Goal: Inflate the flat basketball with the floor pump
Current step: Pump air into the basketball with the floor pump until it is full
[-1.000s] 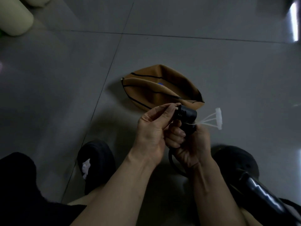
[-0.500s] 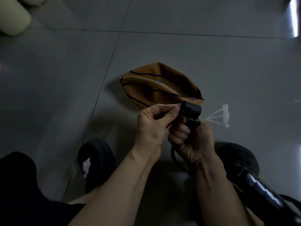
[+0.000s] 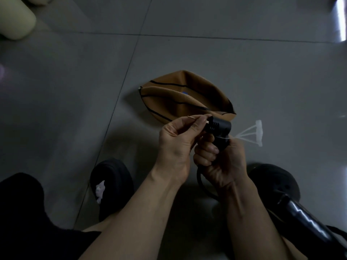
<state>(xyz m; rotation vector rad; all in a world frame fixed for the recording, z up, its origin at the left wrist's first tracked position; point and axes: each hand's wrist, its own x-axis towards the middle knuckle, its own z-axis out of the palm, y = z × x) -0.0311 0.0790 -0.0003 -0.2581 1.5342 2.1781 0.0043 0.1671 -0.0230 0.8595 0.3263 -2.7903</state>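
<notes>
A flat, folded brown basketball (image 3: pixel 180 94) with black seams lies on the grey tile floor just beyond my hands. My right hand (image 3: pixel 219 158) grips the black pump hose head (image 3: pixel 218 127), from which the black hose (image 3: pixel 201 186) loops down. My left hand (image 3: pixel 178 139) pinches a thin metal needle (image 3: pixel 191 117) at the head's nozzle; the needle tip points left. A white plastic holder of spare nozzles (image 3: pixel 257 132) dangles from the head on the right. The pump's black barrel (image 3: pixel 302 218) slants across the lower right.
My two black shoes (image 3: pixel 112 181) (image 3: pixel 272 177) stand on the floor either side of my forearms. A pale cylindrical cushion (image 3: pixel 13 17) sits at the top left corner. Dark clothing fills the lower left.
Both hands shifted slightly with the hose head. The needle now sticks out visibly leftward from between my left fingers at the nozzle.
</notes>
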